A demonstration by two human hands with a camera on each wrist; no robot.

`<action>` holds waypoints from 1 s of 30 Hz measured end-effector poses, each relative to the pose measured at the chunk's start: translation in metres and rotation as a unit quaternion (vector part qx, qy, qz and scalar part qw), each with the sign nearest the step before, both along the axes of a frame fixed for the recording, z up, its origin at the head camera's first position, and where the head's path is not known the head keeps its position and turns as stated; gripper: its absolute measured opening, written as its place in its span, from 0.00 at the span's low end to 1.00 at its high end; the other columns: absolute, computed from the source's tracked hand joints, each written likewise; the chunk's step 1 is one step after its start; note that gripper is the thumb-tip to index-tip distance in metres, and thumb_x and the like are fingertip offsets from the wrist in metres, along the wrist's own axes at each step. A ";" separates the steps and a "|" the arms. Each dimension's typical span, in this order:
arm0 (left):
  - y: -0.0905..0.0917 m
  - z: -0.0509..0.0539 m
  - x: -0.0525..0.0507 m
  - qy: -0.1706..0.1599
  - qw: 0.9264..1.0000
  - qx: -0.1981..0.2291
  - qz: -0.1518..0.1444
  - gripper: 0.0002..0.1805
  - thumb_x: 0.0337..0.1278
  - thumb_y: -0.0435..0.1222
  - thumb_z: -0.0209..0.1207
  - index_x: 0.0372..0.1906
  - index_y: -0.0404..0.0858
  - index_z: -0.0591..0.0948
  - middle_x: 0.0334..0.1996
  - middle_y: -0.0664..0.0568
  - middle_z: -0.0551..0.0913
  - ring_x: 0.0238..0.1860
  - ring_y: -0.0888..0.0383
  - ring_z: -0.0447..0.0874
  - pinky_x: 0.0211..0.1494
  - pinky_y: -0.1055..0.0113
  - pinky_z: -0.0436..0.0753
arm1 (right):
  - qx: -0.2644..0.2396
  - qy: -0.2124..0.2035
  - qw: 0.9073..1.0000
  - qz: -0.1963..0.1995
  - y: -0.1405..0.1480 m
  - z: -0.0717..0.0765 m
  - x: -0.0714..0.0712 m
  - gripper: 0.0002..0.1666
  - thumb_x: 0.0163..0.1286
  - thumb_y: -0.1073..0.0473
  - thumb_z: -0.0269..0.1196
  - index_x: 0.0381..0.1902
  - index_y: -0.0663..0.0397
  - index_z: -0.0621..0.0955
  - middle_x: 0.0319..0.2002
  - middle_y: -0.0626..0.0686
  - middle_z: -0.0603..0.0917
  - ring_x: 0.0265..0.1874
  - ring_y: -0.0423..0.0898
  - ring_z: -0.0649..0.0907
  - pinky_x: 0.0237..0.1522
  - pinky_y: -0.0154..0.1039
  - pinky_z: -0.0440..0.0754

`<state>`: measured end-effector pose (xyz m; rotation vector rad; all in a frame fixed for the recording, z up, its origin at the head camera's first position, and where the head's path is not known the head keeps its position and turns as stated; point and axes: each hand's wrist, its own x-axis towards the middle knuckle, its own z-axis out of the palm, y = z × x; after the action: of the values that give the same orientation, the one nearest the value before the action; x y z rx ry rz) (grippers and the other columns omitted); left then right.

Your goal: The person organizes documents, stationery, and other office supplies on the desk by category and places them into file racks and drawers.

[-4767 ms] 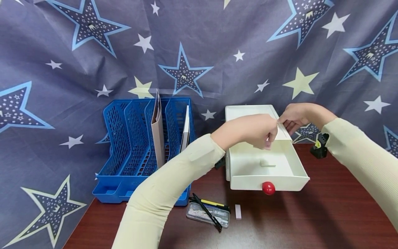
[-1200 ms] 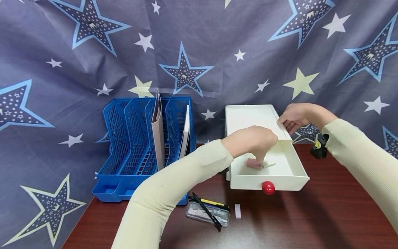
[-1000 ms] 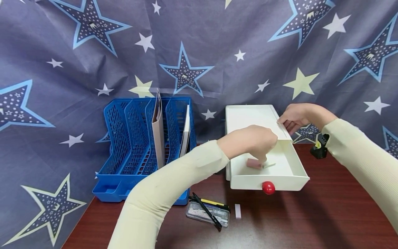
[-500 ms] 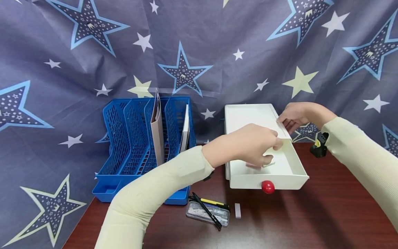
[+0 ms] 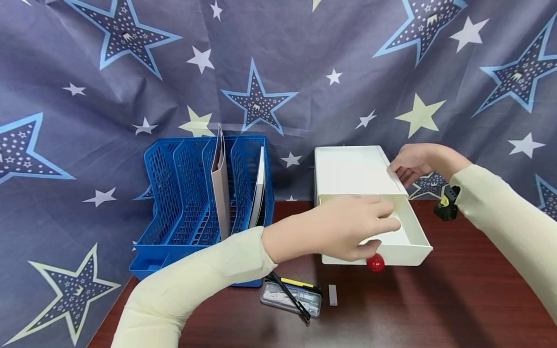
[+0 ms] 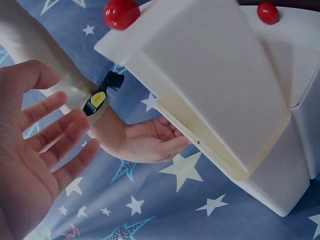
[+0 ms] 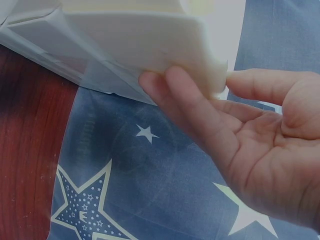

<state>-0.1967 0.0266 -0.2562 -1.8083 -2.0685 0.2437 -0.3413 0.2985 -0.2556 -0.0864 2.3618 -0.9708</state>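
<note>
Drawer [image 5: 406, 254], pulled well out of the white cabinet [image 5: 348, 169], sits just past the clear case [image 5: 306, 297] & small pale block [image 5: 332, 295]. Its front wall w/ red knob [image 5: 375, 263] is nearest; slide axis runs wearer-to-cabinet. L hand [image 5: 348, 228] is closer: knob lies just below & R of its thumb in head view, apart per L wrist cam. L fingers loosely spread, empty. Farther back, R hand [image 5: 411, 162] holds cabinet's R edge, thumb at edge, fingers vs. side. Drawer's L part & any contents there hidden behind L hand; 2nd red knob [image 6: 268, 13], its drawer hard to make out.
</note>
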 end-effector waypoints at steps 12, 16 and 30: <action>-0.017 -0.024 0.013 0.045 0.993 0.057 -0.093 0.19 0.69 0.44 0.48 0.59 0.46 0.77 0.53 0.53 0.81 0.54 0.57 0.76 0.59 0.63 0.75 | 0.006 0.008 1.000 -0.003 0.000 -0.003 -0.001 0.26 0.76 0.60 0.55 0.57 0.83 0.72 0.33 0.53 0.88 0.32 0.44 0.89 0.43 0.44 0.89; -0.021 -0.034 0.021 0.082 0.987 0.062 -0.120 0.20 0.70 0.42 0.41 0.58 0.46 0.78 0.54 0.54 0.80 0.55 0.57 0.77 0.61 0.62 0.75 | 0.006 0.009 1.000 -0.002 0.000 -0.003 0.000 0.27 0.76 0.59 0.55 0.58 0.83 0.72 0.33 0.53 0.88 0.33 0.44 0.89 0.43 0.44 0.89; -0.023 -0.069 0.043 0.123 0.972 0.036 -0.198 0.20 0.70 0.37 0.37 0.55 0.48 0.79 0.50 0.58 0.80 0.51 0.60 0.76 0.62 0.62 0.72 | 0.003 0.005 1.000 0.002 0.000 -0.002 0.000 0.27 0.77 0.59 0.53 0.58 0.83 0.71 0.34 0.53 0.87 0.33 0.44 0.88 0.43 0.43 0.89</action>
<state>-0.1534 0.0037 -0.3251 -1.9842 -1.4954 0.2608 -0.3410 0.2986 -0.2572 -0.0933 2.3728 -0.9625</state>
